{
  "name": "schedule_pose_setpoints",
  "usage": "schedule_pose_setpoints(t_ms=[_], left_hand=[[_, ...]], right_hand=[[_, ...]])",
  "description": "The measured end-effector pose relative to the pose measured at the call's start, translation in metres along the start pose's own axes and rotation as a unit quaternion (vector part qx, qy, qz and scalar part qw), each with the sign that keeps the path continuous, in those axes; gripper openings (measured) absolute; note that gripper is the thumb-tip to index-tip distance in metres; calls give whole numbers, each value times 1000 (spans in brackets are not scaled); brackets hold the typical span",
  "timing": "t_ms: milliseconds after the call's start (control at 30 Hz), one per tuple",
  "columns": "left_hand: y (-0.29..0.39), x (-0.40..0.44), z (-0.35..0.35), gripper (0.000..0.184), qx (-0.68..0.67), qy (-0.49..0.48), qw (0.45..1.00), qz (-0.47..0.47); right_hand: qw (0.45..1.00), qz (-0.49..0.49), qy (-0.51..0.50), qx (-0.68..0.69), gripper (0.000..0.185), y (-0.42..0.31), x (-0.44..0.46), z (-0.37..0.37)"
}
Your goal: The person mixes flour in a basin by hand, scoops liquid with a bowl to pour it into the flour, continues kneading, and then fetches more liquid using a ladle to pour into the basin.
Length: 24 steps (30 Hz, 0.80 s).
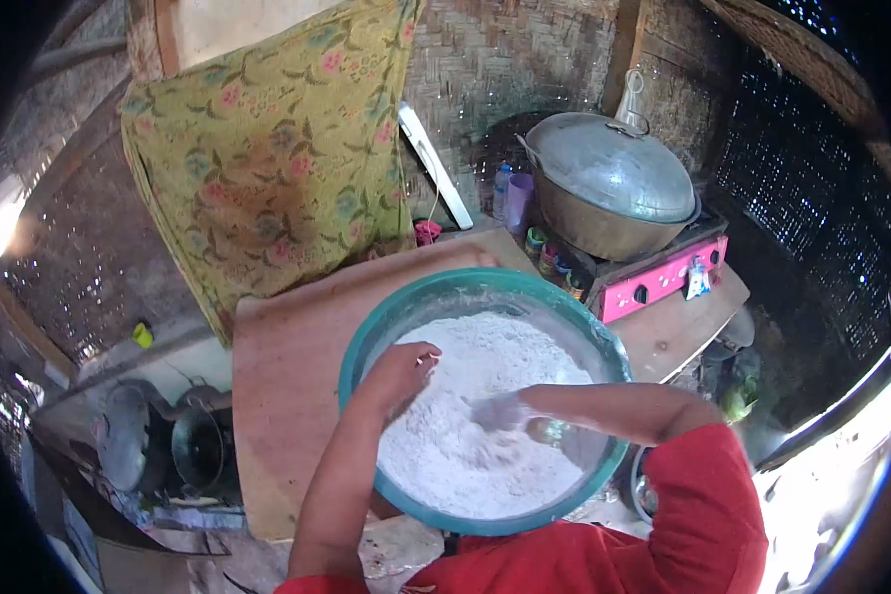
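A large green basin (351,342) holds a heap of white powder (495,351) that looks like flour. My left hand (406,373) is over the left inner side of the basin, its fingers loosely bent and apart, with nothing in them. Deep in the middle of the powder is my right hand (503,414), coated white and blurred. Its fingers are partly hidden. Close beside its wrist lies a small greenish, shiny round thing (546,431), too unclear to name.
The basin stands on a wooden tabletop (287,396). At the back right, a big lidded pot (604,183) sits on a pink stove (663,277). A purple cup (519,201) and a bottle (502,188) stand beside it. A flowered cloth (277,158) hangs behind; pans (198,445) are lower left.
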<state>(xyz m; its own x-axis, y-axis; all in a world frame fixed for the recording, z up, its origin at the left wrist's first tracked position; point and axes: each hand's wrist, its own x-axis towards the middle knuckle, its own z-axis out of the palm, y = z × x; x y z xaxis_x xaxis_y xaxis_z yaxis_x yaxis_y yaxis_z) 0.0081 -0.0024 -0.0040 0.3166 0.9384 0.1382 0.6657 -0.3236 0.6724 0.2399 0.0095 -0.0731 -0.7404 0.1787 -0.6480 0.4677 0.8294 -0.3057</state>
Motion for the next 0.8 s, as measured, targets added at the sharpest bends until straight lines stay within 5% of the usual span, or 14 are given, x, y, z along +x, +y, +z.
schedule_pose_setpoints(t_ms=[100,133,233,300,567,800], left_hand=[[4,4,-5,21,-21,3,999,-33],[5,8,-8,21,-35,15,998,-48],[3,12,-7,22,-29,26,998,-47],[-3,11,-4,22,-19,29,998,-49],[3,5,-7,21,-12,70,996,-49],[0,6,-2,21,-11,32,999,-41]], right_hand=[[985,-139,54,87,31,38,-36,-26],[978,-117,39,170,41,58,-51,-42],[982,117,64,133,53,93,-28,-76],[979,140,103,111,53,98,13,-97],[996,35,84,7,56,-8,105,-88],[996,-25,67,-54,60,-48,-47,-34]])
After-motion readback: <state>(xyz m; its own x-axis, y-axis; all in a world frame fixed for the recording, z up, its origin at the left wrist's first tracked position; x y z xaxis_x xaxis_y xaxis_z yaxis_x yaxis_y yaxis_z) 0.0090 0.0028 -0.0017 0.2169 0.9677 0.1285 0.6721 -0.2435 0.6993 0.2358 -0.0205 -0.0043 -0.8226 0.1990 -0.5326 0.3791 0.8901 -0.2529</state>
